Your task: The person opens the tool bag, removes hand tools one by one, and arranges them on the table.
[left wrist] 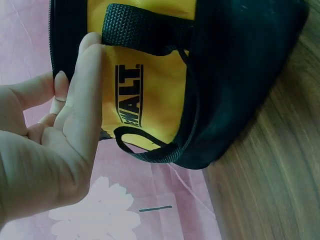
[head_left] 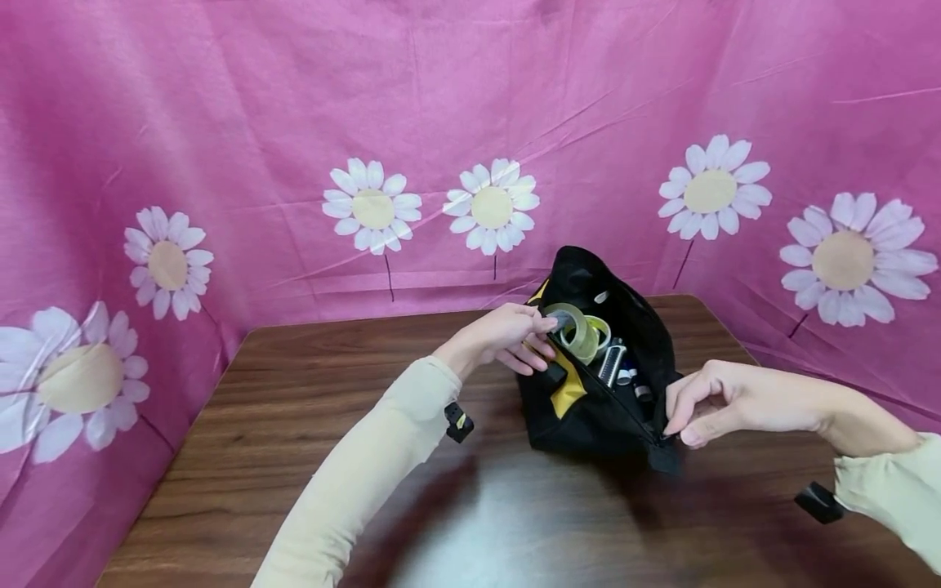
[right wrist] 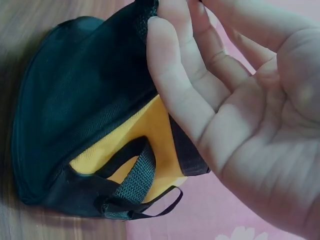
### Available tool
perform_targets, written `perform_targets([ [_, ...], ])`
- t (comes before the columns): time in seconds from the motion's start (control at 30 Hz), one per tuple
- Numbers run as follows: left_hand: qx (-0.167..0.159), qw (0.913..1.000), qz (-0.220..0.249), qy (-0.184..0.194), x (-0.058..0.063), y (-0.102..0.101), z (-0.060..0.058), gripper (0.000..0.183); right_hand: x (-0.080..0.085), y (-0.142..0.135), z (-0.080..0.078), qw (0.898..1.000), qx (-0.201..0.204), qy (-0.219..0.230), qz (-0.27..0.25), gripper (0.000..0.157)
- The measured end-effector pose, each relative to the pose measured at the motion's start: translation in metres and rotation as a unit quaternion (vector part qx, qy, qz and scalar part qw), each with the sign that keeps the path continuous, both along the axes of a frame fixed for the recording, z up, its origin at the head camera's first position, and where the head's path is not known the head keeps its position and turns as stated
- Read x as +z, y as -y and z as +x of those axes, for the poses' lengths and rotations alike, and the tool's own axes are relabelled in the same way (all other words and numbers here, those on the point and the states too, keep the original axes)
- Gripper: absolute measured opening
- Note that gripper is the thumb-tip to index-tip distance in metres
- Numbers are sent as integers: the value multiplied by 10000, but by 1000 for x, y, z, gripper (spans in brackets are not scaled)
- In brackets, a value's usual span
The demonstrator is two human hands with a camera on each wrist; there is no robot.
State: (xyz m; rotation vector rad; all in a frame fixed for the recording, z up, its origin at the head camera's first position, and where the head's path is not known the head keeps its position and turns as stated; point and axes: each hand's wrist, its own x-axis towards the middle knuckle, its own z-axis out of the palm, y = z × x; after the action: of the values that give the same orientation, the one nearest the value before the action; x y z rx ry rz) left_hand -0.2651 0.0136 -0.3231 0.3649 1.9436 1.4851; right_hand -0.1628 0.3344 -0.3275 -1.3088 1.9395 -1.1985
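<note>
A black and yellow tool bag (head_left: 569, 429) stands on the table, its zipped mouth gaping. My left hand (head_left: 507, 336) pinches the rim between thumb and finger, with the other fingers along the yellow side panel (left wrist: 155, 85) and its black webbing handle (left wrist: 145, 30). At the mouth's near right corner, my right hand (head_left: 742, 400) pinches the zip end with thumb and fingertips. Inside the bag are a roll of clear tape (head_left: 587, 341), a yellowish roll (head_left: 605, 329) behind it, a silvery ridged piece (head_left: 612, 363) and small white-capped items (head_left: 643, 393).
The brown wooden table (head_left: 316, 408) extends left of the bag and in front of it. Behind and at both sides hangs a pink cloth (head_left: 279, 106) with printed daisies. Small black devices (head_left: 818, 502) sit at both wrists, beside cream sleeves (head_left: 367, 465).
</note>
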Motion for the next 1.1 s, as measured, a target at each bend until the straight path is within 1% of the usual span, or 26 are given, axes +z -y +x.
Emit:
perform_targets([
  [0.07, 6, 10000, -18, -13, -1, 1, 1, 28, 2, -1, 0, 9999, -50, 102, 78, 34],
  [0.13, 42, 10000, -44, -15, -3, 2, 2, 28, 3, -1, 0, 9993, -35, 294, 223, 32],
  [0.2, 137, 9999, -55, -18, -5, 1, 3, 27, 7, -2, -1, 9973, -72, 652, 337, 31],
  [0.23, 210, 9998, -48, -42, -5, 1, 4, 26, 9, -3, -2, 9961, -75, 819, 308, 32],
  [0.3, 376, 9993, 33, -59, -2, 0, 6, 25, 16, -6, -4, 9935, -207, 1095, 228, 35],
  [0.37, 543, 9983, 164, -152, 3, -1, 7, 28, 24, -11, -7, 9920, -413, 1191, 116, 37],
  [0.43, 643, 9970, 318, -283, 11, -3, 9, 35, 33, -15, -10, 9920, -738, 1016, 93, 36],
  [0.5, 676, 9959, 427, -432, 19, -5, 10, 41, 41, -16, -14, 9894, -1232, 742, 206, 36],
  [0.6, 609, 9954, 462, -570, 26, -7, 9, 42, 48, -15, -22, 9754, -2116, 385, 494, 37],
  [0.67, 629, 9954, 387, -604, 25, -10, 7, 39, 46, -14, -29, 9663, -2498, 258, 572, 42],
  [0.73, 663, 9953, 282, -654, 19, -13, 5, 42, 40, -14, -37, 9617, -2671, 161, 593, 50],
  [0.83, 774, 9936, 118, -814, 8, -17, 3, 52, 26, -13, -49, 9643, -2585, 374, 448, 64],
  [0.9, 790, 9924, 64, -943, 2, -19, 2, 61, 16, -13, -56, 9652, -2517, 612, 361, 71],
  [1.03, 769, 9902, 16, -1169, -4, -24, 3, 78, 3, -13, -61, 9631, -2432, 1126, 231, 75],
  [1.1, 742, 9878, -142, -1360, -6, -28, 5, 88, 0, -14, -60, 9622, -2404, 1264, 177, 75],
])
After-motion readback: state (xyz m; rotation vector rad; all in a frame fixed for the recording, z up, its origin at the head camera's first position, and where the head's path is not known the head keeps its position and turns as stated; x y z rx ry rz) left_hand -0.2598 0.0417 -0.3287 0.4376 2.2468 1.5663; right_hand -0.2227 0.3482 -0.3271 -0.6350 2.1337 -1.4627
